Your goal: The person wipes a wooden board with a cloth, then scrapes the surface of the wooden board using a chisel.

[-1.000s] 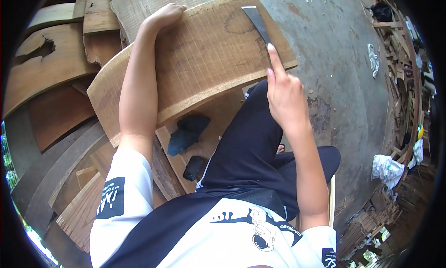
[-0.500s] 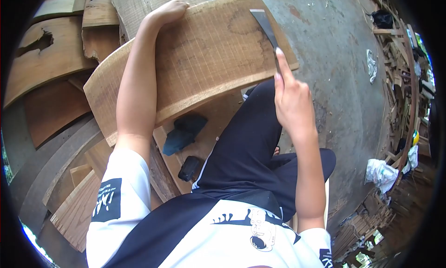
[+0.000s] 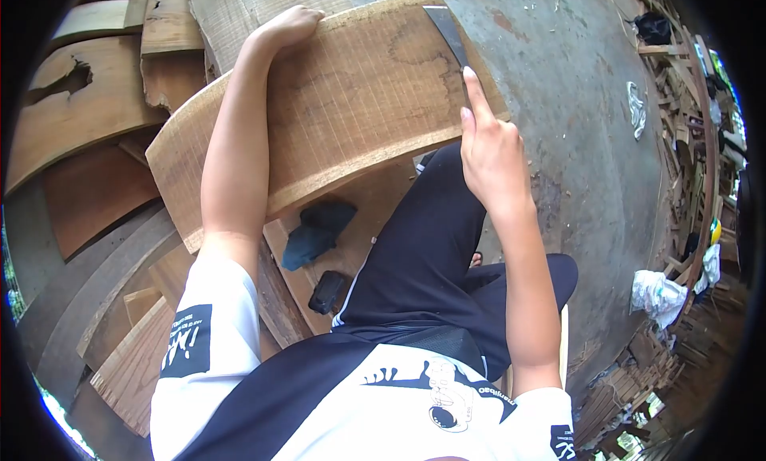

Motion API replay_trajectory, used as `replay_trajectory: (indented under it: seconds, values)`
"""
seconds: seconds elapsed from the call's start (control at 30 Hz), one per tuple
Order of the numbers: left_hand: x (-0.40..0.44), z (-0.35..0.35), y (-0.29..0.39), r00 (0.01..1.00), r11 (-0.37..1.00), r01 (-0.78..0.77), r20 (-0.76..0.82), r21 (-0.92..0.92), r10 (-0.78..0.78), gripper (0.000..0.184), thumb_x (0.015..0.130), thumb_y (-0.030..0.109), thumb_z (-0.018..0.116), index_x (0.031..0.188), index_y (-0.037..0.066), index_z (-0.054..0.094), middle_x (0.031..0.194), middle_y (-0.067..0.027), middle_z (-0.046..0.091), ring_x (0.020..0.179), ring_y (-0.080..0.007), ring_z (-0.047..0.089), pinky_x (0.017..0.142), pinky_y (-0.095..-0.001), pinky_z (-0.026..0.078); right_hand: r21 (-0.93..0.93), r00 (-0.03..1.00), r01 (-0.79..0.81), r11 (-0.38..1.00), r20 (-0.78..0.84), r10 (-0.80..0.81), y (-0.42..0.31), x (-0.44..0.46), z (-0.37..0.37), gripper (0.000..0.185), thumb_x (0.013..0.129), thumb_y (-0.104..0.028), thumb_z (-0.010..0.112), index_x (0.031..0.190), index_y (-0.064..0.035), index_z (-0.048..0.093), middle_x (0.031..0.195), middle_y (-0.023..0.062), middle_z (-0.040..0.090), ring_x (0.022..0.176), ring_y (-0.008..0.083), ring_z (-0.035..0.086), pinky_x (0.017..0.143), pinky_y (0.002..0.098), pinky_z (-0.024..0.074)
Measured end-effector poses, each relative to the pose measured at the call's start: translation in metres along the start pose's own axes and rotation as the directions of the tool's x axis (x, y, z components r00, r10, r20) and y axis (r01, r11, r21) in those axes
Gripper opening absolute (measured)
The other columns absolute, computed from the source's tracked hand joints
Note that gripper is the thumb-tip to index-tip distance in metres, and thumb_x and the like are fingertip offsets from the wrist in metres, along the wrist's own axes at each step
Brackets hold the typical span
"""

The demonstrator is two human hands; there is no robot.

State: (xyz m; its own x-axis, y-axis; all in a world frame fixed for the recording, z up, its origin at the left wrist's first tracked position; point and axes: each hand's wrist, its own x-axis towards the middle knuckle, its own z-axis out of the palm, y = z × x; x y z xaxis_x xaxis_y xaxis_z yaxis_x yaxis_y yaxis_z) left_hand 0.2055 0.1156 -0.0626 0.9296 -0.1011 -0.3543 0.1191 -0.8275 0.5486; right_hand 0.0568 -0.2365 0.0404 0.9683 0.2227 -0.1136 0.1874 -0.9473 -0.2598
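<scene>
A broad wooden board (image 3: 359,86) with pale edges and a dark stain lies across the upper middle. My left forearm crosses it, and my left hand (image 3: 291,28) is wrapped over its far edge, fingertips hidden. Near the board's right end, my right hand (image 3: 493,154) grips a dark flat-bladed scraper (image 3: 448,38), the index finger stretched along its shank. The scraper's wide end points away from me, over the board. Its handle is mostly covered by the hand.
Wooden slabs (image 3: 88,110) are stacked at the left. Below the board are a dark blue cloth (image 3: 319,231) and a small black object (image 3: 327,292). Scrap wood and a white bag (image 3: 658,296) lie at the right on the concrete floor (image 3: 590,158).
My right hand and the scraper moved right and toward me, then back left and away from me along the board. My left hand keeps its hold on the far edge.
</scene>
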Motion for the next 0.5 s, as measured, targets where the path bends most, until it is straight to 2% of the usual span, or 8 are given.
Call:
replay_trajectory:
  seconds: [0.07,0.1,0.2,0.23,0.3,0.4,0.43,0.5]
  values:
    - [-0.006,-0.002,0.013,0.994,0.993,0.109,-0.032,0.048,-0.108,0.048,0.104,0.035,0.042,0.131,0.002,0.065,0.140,-0.0213,0.060,0.132,-0.0397,0.055,0.111,-0.0436,0.042,-0.020,1.000,-0.005,1.000,0.010,0.005,0.003,-0.008,-0.003,0.055,0.106,-0.021,0.049,0.158,-0.0183,0.035,0.073,0.0291,0.067,0.081,0.0475,0.071,0.074,0.0558,0.0586]
    - [-0.005,-0.002,0.008,0.993,0.992,0.117,-0.035,0.042,-0.116,0.048,0.104,0.035,0.042,0.131,0.002,0.065,0.140,-0.0213,0.060,0.132,-0.0397,0.055,0.111,-0.0436,0.042,0.022,1.000,-0.006,1.000,0.016,0.005,0.005,-0.012,-0.004,0.055,0.106,-0.021,0.049,0.158,-0.0181,0.035,0.074,0.0289,0.067,0.082,0.0474,0.071,0.075,0.0559,0.0586]
    - [0.002,0.003,0.003,0.999,0.992,0.007,-0.045,0.129,-0.001,0.048,0.106,0.032,0.041,0.134,-0.001,0.062,0.138,-0.0182,0.064,0.132,-0.0323,0.056,0.113,-0.0397,0.040,0.051,1.000,0.013,0.999,-0.013,-0.013,0.007,-0.003,0.000,0.055,0.105,-0.021,0.049,0.158,-0.0186,0.036,0.075,0.0283,0.068,0.082,0.0472,0.071,0.075,0.0561,0.0584]
    - [0.002,0.002,0.006,0.999,0.991,0.003,-0.046,0.134,0.003,0.048,0.106,0.032,0.041,0.134,-0.001,0.062,0.138,-0.0182,0.064,0.132,-0.0323,0.056,0.113,-0.0397,0.040,0.058,1.000,0.001,0.998,0.002,-0.001,0.002,0.007,-0.003,0.054,0.105,-0.022,0.049,0.158,-0.0195,0.036,0.076,0.0291,0.068,0.081,0.0477,0.071,0.075,0.0563,0.0582]
    - [-0.003,-0.001,0.009,0.998,0.997,0.061,-0.007,0.049,-0.060,0.048,0.106,0.032,0.040,0.135,-0.001,0.061,0.139,-0.0181,0.063,0.134,-0.0336,0.055,0.113,-0.0398,0.039,0.055,1.000,-0.001,0.998,0.005,0.000,0.002,0.012,-0.003,0.053,0.106,-0.022,0.049,0.158,-0.0206,0.037,0.076,0.0310,0.067,0.081,0.0487,0.070,0.075,0.0567,0.0580]
    - [-0.025,-0.011,0.041,0.987,0.982,0.159,-0.007,0.102,-0.159,0.048,0.106,0.032,0.041,0.135,-0.001,0.061,0.139,-0.0180,0.063,0.133,-0.0328,0.056,0.113,-0.0392,0.040,0.035,1.000,0.002,0.999,0.007,-0.002,0.008,-0.006,-0.002,0.053,0.106,-0.022,0.049,0.157,-0.0200,0.037,0.074,0.0314,0.066,0.080,0.0491,0.070,0.075,0.0568,0.0578]
    - [-0.017,-0.006,0.028,0.986,0.982,0.166,-0.009,0.095,-0.166,0.048,0.106,0.032,0.041,0.135,-0.001,0.061,0.139,-0.0180,0.063,0.133,-0.0328,0.056,0.113,-0.0392,0.040,0.044,1.000,0.007,0.999,0.001,-0.007,0.009,-0.009,-0.003,0.053,0.106,-0.022,0.049,0.157,-0.0199,0.037,0.073,0.0305,0.066,0.080,0.0491,0.070,0.074,0.0570,0.0574]
    - [-0.001,0.002,0.008,0.997,0.995,0.043,-0.066,0.085,-0.037,0.050,0.106,0.035,0.044,0.132,-0.004,0.061,0.137,-0.0196,0.064,0.131,-0.0324,0.057,0.112,-0.0388,0.040,0.055,1.000,0.005,0.998,0.011,-0.006,0.006,-0.002,-0.005,0.053,0.106,-0.022,0.049,0.157,-0.0197,0.037,0.073,0.0304,0.066,0.079,0.0490,0.070,0.073,0.0570,0.0574]
